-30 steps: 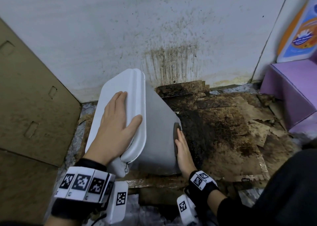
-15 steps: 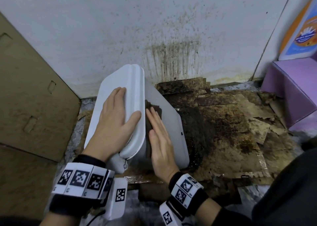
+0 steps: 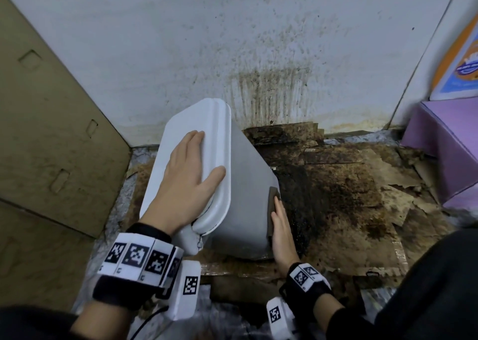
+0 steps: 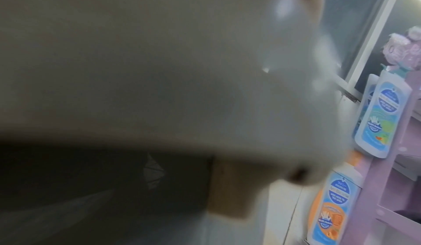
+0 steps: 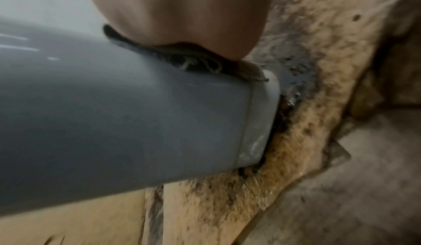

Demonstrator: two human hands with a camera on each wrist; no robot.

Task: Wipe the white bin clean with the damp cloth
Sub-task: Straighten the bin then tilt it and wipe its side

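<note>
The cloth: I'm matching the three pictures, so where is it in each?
Head: the cloth is right of centre, flat between the right hand and the bin's side.
Left wrist: not visible; a blurred pale surface fills the frame.
Right wrist: upper centre, a dark frayed strip under the hand.
Shared landmark: the stained cardboard, head and right wrist.

The stained wall (image 3: 258, 42) closes in just behind the bin (image 3: 245, 197). Leaning cardboard (image 3: 51, 122) crowds its left. Open floor (image 3: 349, 197) lies to its right, before the purple shelf (image 3: 445, 143).
</note>
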